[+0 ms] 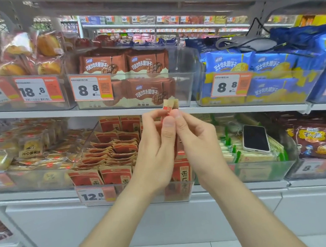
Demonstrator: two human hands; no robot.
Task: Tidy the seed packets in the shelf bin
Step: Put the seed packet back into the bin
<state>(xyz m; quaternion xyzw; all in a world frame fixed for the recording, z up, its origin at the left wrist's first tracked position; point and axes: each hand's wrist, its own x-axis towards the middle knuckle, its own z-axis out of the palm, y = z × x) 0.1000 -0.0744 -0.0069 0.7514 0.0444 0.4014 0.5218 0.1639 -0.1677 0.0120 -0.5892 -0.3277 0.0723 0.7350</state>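
A clear shelf bin on the lower shelf holds several red-and-kraft seed packets, some standing at the front, others lying jumbled behind. In front of the bin, my left hand and my right hand together hold a small stack of these packets upright, edge-on to me. Both thumbs press on the near side and the fingers curl round the far side. The stack's top corners stick up above my fingertips. The lower part of the stack is hidden between my palms.
A phone lies on green-and-cream packs in the bin to the right. Above are bins of brown biscuit packs and blue biscuit packs with price tags. Yellow-cake packs fill the bin at left. A white cabinet front runs below.
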